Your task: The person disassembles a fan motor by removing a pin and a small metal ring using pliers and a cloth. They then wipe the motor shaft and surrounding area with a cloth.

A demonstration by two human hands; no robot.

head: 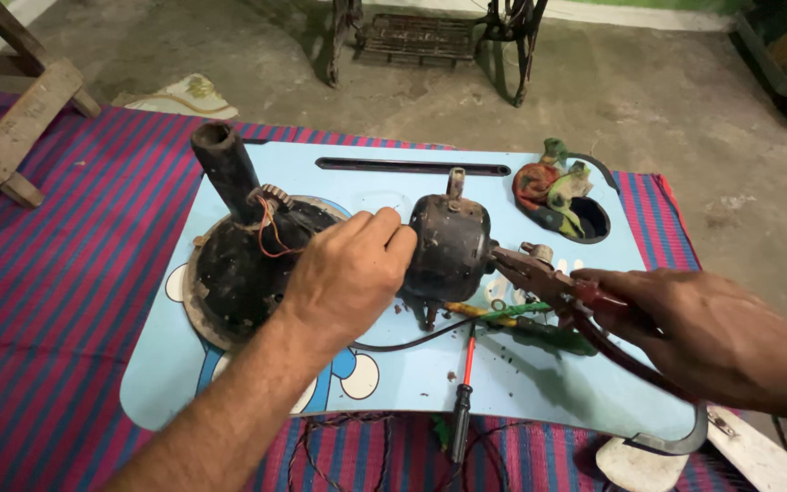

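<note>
Left hand point(348, 273) is clamped over the grimy black round fan motor point(448, 244), fingers curled on its left side, holding it steady in the middle of the light-blue plastic lap tray point(257, 374). Right hand point(712, 333) is wrapped tight around the red-handled metal pliers point(548, 282) — the nose sits right at the motor's right end, looks like it's touching the shaft. Just left of the motor there's the dirty black fan base with its upright tube point(239, 237). A green-handled screwdriver point(530, 326) and a thin red-and-black screwdriver point(464, 383) lie on the tray below — striped red-and-purple mat point(56, 301) underneath.
</note>
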